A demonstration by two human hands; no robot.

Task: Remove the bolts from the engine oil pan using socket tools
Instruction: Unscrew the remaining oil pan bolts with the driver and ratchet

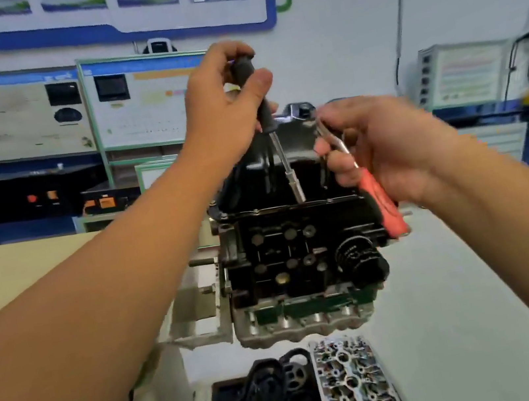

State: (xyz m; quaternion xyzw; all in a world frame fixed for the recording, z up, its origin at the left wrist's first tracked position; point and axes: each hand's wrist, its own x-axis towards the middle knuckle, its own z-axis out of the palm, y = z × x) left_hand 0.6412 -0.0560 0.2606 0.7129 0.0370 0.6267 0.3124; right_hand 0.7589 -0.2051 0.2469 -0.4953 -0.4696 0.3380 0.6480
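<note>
Gleaming socket driver (276,143), black-handled

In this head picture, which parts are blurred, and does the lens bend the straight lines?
Head view: the right hand and the orange-handled tool that it grips are smeared by motion blur; the left hand, gripping the black-handled socket driver, and the black engine block look sharper. The wide-angle lens bows the wall boards near the edges. Light is even, with no strong glare.

Both forearms reach up from the lower corners toward frame centre, the left hand (223,99) and right hand (386,149) each curled in a grip.
</note>
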